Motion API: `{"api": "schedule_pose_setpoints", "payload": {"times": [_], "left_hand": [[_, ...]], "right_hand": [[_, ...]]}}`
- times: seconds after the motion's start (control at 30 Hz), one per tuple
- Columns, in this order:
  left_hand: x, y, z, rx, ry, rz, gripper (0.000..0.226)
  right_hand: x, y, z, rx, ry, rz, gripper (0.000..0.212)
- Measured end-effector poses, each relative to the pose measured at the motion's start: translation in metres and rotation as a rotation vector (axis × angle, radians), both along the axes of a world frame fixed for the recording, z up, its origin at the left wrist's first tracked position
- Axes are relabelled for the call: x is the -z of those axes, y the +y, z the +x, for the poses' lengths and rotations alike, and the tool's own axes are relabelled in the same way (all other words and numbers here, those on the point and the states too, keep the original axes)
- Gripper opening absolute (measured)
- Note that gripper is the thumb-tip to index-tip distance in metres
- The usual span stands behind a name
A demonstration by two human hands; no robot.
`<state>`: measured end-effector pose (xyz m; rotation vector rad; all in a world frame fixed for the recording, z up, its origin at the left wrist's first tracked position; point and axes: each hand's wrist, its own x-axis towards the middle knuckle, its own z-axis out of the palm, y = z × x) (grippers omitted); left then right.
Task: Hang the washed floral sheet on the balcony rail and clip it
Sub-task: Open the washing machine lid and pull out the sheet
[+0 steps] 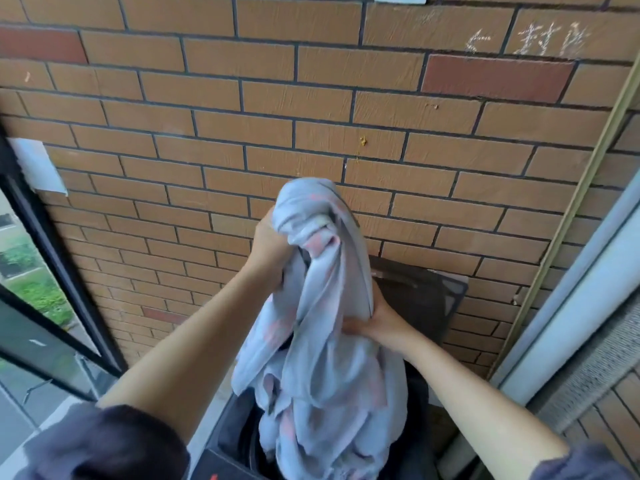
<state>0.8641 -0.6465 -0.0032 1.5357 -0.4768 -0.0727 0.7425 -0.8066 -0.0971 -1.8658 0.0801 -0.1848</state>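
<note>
Floral sheet (322, 358): one, pale blue with pink blotches, bunched and twisted. It is lifted in front of the brick wall (242, 109), its lower end trailing down into a dark tub (232, 431) at the bottom of the view.

Hands: two, both bare, dark blue sleeves (104, 441) pushed up.
- Left hand (266, 247) is the higher one, fingers closed round the top bunch of cloth.
- Right hand (377, 322) is lower, pinching a fold along a dark seam.

One dark lid (426, 296) stands raised behind the sheet, against the wall.

One dark metal frame (45, 233) at left, with greenery beyond it; the sheet does not touch it.

Wall: tan bricks, three darker red ones.

Writing: white chalk marks (526, 41) at upper right, an arrow and some characters too smeared to read.

One white paper patch (36, 168) on the left of the wall, blank as far as I can tell.
</note>
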Motion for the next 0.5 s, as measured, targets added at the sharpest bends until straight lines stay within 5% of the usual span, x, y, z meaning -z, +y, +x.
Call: {"api": "schedule_pose_setpoints", "payload": {"times": [0.07, 0.13, 0.2, 0.33, 0.43, 0.5], "left_hand": [[-0.015, -0.001, -0.001, 0.068, 0.117, -0.124, 0.013], [-0.016, 0.0, -0.001, 0.107, 0.116, -0.107, 0.011], [-0.012, 0.009, 0.003, 0.12, -0.009, -0.037, 0.003], [0.003, 0.04, 0.015, 0.28, -0.345, -0.047, 0.028], [0.025, 0.06, 0.043, 0.201, -0.602, 0.365, 0.037], [0.035, 0.072, 0.059, 0.142, -0.701, 0.658, 0.082]], "right_hand": [[0.017, 0.005, -0.001, 0.095, 0.066, 0.04, 0.075], [0.018, 0.011, -0.001, 0.25, 0.04, 0.096, 0.026], [0.014, 0.013, 0.0, 0.351, 0.006, 0.094, 0.022], [0.005, 0.012, 0.003, 0.421, -0.092, 0.088, 0.023], [-0.013, 0.005, 0.01, 0.464, -0.199, 0.056, 0.018], [-0.033, -0.001, 0.017, 0.466, -0.257, 0.041, 0.015]]}}
